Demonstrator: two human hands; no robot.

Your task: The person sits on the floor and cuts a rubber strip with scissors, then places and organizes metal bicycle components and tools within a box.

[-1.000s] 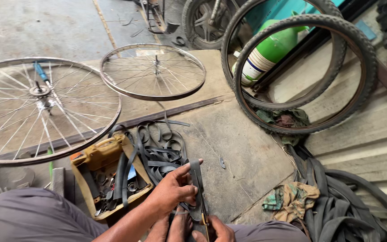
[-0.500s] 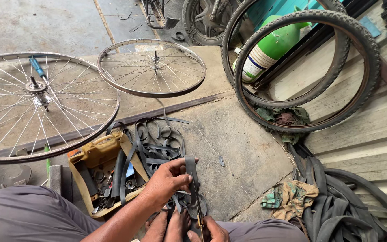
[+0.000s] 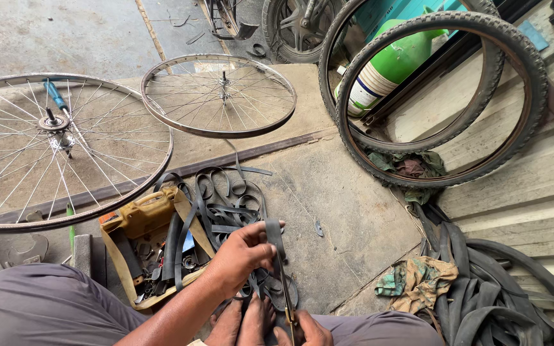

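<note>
My left hand [image 3: 237, 257] pinches the upper end of a black rubber strip [image 3: 273, 232] and holds it taut above my bare feet [image 3: 246, 322]. At the bottom edge, my right hand [image 3: 310, 331] grips scissors [image 3: 286, 296], whose thin blades run up along the strip. Most of the right hand is cut off by the frame. More loops of black rubber tube [image 3: 226, 204] lie on the concrete just beyond my left hand.
An open yellow toolbox [image 3: 143, 218] with small parts sits to the left. Two spoked rims lie flat, a large rim [image 3: 59, 150] and a smaller rim [image 3: 219, 96]. Two tyres [image 3: 514, 122] lean at the right near a green cylinder [image 3: 389, 67]. Rags [image 3: 418, 282] and old tubes [image 3: 501, 301] are piled lower right.
My left hand has risen slightly with the strip, and the scissors have edged up along it. The view has shifted a little; the rest stays put.
</note>
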